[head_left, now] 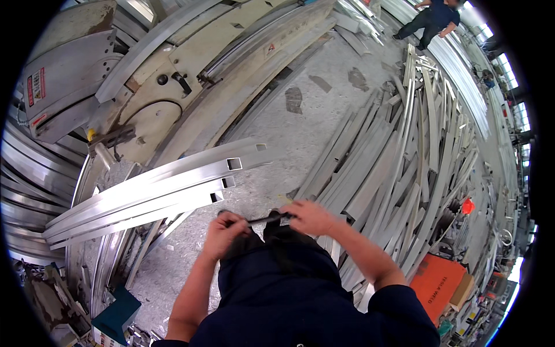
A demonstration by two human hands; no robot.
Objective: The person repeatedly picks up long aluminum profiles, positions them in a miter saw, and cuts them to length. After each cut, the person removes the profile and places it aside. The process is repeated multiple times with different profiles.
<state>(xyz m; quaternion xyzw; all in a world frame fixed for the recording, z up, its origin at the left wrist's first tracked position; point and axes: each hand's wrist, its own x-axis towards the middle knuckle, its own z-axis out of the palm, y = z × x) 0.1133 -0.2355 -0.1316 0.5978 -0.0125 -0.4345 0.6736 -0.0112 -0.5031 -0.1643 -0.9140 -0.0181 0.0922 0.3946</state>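
A thin dark strip (262, 220) is stretched between my hands in front of my waist; its exact kind is too small to tell. My left hand (224, 232) pinches one end, thumb against the fingers. Fingers curled, my right hand (307, 217) grips the other end and looks slightly blurred. Just beyond my left hand, several shiny square metal tubes (147, 199) jut out from the left, their hollow ends facing me. They are close to that hand but apart from it.
A beige machine (153, 113) with a long metal bed fills the upper left. Long grey metal profiles (370, 162) lie piled on the floor at right. An orange box (439, 286) stands at lower right. Another person (433, 23) is at the far upper right.
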